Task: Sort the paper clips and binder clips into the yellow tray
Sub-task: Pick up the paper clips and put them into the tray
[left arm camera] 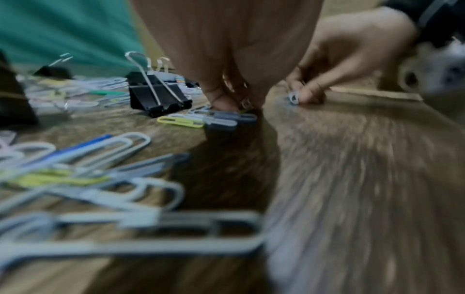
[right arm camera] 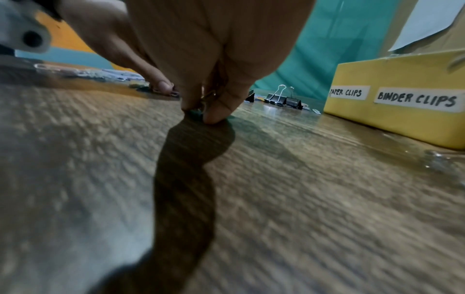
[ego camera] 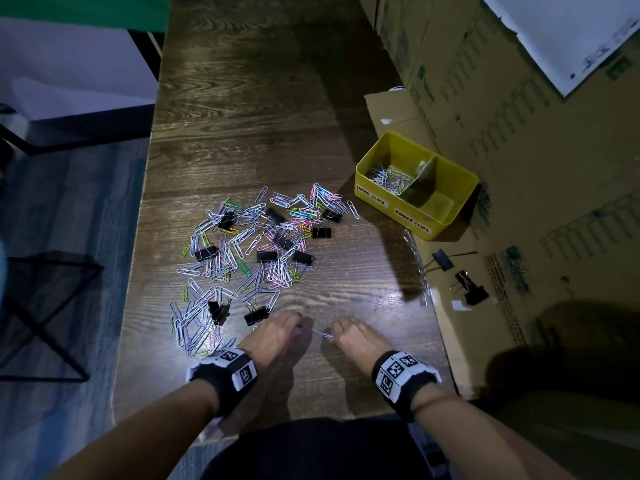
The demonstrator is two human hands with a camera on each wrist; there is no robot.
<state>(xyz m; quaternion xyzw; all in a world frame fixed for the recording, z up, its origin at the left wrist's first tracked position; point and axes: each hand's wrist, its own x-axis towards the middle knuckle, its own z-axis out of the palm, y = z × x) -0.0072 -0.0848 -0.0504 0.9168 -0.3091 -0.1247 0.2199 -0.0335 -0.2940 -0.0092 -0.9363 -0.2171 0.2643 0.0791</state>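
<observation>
A heap of coloured paper clips (ego camera: 242, 247) mixed with black binder clips (ego camera: 266, 255) covers the middle of the wooden table. The yellow tray (ego camera: 388, 206) stands at the right; its "PAPER CLIPS" side holds several clips, and the "BINDER CLIPS" side looks bare. Near the front edge, my right hand (ego camera: 334, 332) pinches a pale blue paper clip (left arm camera: 293, 98) against the table. My left hand (ego camera: 298, 328) is just to the left, fingertips down, pinching a small clip (left arm camera: 245, 103) beside loose paper clips (left arm camera: 221, 118). A binder clip (left arm camera: 158, 93) stands close to it.
Flattened cardboard (ego camera: 485, 271) and stacked boxes run along the right side, with two binder clips (ego camera: 443, 259) lying on the cardboard. The table's left edge (ego camera: 138, 237) drops to the floor, where a black wire frame (ego camera: 45, 306) stands. The tray wall (right arm camera: 392, 123) shows right of my right hand.
</observation>
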